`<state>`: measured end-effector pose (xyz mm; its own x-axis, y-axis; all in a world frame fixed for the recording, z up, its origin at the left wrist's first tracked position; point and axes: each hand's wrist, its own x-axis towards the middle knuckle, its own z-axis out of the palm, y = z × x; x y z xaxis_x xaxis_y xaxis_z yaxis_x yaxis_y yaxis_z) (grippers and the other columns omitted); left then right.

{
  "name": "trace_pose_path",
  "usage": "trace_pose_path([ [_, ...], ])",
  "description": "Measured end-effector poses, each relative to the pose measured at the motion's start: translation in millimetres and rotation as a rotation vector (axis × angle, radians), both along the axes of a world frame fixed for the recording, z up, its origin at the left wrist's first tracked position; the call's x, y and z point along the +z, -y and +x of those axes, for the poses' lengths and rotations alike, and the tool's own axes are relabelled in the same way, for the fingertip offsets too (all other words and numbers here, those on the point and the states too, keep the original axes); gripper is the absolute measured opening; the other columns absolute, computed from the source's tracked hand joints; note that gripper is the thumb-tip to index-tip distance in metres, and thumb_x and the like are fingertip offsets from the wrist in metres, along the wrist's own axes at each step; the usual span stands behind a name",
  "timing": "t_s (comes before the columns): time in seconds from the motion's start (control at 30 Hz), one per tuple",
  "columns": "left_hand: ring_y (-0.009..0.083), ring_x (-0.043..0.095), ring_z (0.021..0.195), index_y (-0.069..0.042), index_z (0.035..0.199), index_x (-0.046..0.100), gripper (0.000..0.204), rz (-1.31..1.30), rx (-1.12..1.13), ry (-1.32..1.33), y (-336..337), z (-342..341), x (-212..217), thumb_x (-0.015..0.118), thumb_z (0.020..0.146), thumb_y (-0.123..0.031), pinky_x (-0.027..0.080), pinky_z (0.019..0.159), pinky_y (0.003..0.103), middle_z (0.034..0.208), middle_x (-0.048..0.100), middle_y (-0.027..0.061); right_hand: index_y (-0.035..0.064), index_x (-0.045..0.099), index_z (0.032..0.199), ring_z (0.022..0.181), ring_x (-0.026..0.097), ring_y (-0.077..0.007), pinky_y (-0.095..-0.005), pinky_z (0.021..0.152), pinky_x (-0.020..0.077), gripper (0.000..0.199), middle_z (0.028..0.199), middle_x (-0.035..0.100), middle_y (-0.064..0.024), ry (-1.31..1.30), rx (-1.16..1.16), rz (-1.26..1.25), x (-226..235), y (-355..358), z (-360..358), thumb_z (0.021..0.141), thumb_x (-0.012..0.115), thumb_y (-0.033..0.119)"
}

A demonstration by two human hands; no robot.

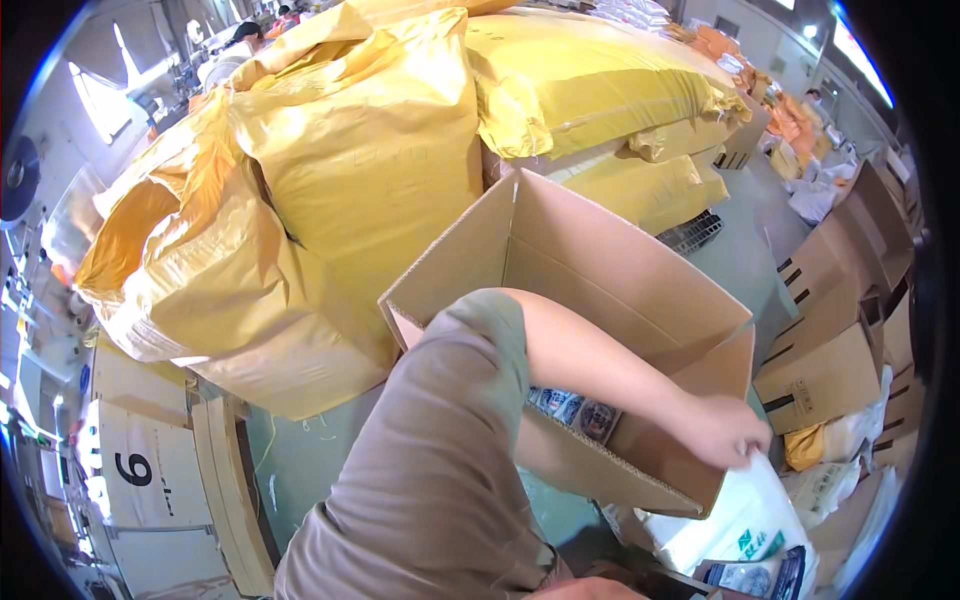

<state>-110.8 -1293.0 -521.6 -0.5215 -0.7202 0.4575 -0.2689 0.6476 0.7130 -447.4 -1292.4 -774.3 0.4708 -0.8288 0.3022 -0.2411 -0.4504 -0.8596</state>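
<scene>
My left arm reaches across an open brown carton (610, 275), with the elbow bent over its near left side. Past the carton's right corner, my left hand (725, 435) is closed on the upper edge of a white plastic bag (745, 500) with green printing. The bag hangs or leans beside the carton; its lower part is partly covered. Several blue-and-white printed packs (580, 412) lie inside the carton, partly hidden by my forearm. A dark blue and white pack (750, 577) sits below the bag. Only a patch of skin shows at the bottom edge; my right hand is out of sight.
Large stuffed yellow sacks (365, 150) stand behind and left of the carton. More brown cartons (825, 370) and plastic bags (830, 490) crowd the right side. At lower left are a white board (150, 470) and upright wooden planks (235, 490). A person (235, 55) is far back.
</scene>
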Motion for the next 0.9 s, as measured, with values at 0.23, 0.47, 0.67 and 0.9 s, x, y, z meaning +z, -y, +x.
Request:
trace_pose_path([
  [0.23,0.0349,0.057,0.099,-0.003,0.109,0.055,0.034,0.02,-0.739,0.046,-75.6,-161.4,29.1,0.062,0.08,-0.021,0.047,0.084,0.042,0.103,0.06,0.0163,0.0038,0.04,0.137,0.118,0.052,-0.0215,-0.0297,0.093,0.0458,0.05,0.133,0.049,-0.0165,-0.43,-0.798,-0.075,71.9,-250.3,-21.9,0.09,0.053,0.012],
  [0.47,0.0218,0.049,0.122,-0.004,0.134,0.042,0.05,0.218,-1.189,0.407,-180.9,-311.2,5.3,0.061,0.088,-0.011,0.041,0.098,0.036,0.131,0.051,0.0125,0.0114,0.058,0.108,0.09,0.061,-0.0299,-0.0386,0.075,0.0519,0.026,0.104,0.06,-0.012,-0.614,-1.843,0.167,74.0,-505.7,33.0,0.082,0.061,0.011],
  [0.67,0.038,0.039,0.128,0.006,0.135,0.034,0.061,0.069,-1.547,0.316,-374.9,-417.4,-102.5,0.059,0.09,-0.027,0.032,0.106,0.044,0.136,0.04,0.0261,0.0043,0.049,0.127,0.115,0.046,-0.0382,-0.0449,0.099,0.0373,0.048,0.125,0.047,-0.0225,-0.746,-2.811,0.187,77.9,-651.5,94.9,0.081,0.062,0.014],
  [0.9,0.0423,0.02,0.138,0.007,0.141,0.021,0.078,0.075,-1.464,0.099,-588.1,-479.3,-164.8,0.061,0.088,-0.033,0.018,0.113,0.045,0.147,0.021,0.0297,0.0032,0.039,0.136,0.123,0.041,-0.0353,-0.0433,0.105,0.0327,0.079,0.13,0.046,-0.0187,-0.558,-2.632,0.334,96.0,-709.7,26.2,0.074,0.07,0.042],
])
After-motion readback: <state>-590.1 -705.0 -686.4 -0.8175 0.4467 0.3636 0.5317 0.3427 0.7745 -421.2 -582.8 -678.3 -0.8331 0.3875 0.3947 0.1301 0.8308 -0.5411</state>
